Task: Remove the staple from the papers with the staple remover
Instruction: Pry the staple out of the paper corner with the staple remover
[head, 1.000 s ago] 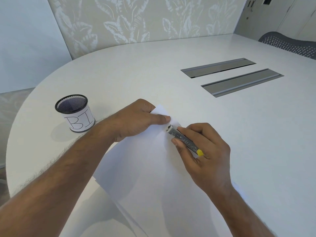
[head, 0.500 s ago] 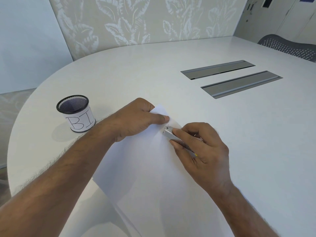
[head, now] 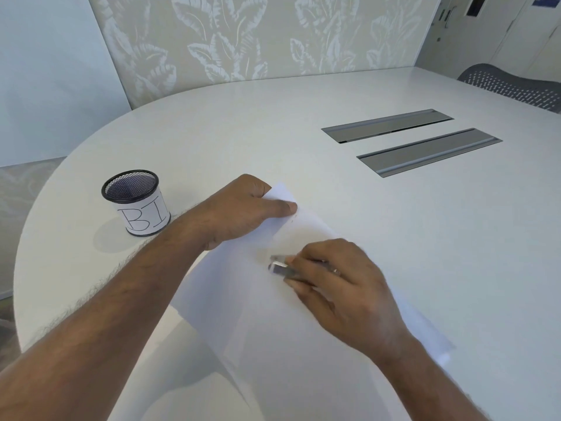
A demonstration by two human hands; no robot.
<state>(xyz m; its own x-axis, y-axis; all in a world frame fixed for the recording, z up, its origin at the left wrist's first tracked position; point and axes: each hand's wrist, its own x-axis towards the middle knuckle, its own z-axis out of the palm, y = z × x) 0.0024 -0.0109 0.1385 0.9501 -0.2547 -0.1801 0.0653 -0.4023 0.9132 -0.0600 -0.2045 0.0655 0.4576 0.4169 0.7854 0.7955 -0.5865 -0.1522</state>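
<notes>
Head view, white papers flat, silvery staple remover blurred, gripped by right hand

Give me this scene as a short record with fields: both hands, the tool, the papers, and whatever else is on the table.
left hand: pinches the top corner of the white papers, thumb on top
right hand: fingers curled round the silver metal staple remover, over the papers
tool tip: points toward the left hand, apart from it
staple: too small to tell
white table: black mesh cup with a white label left of the left hand; two grey metal strips at far right
</notes>
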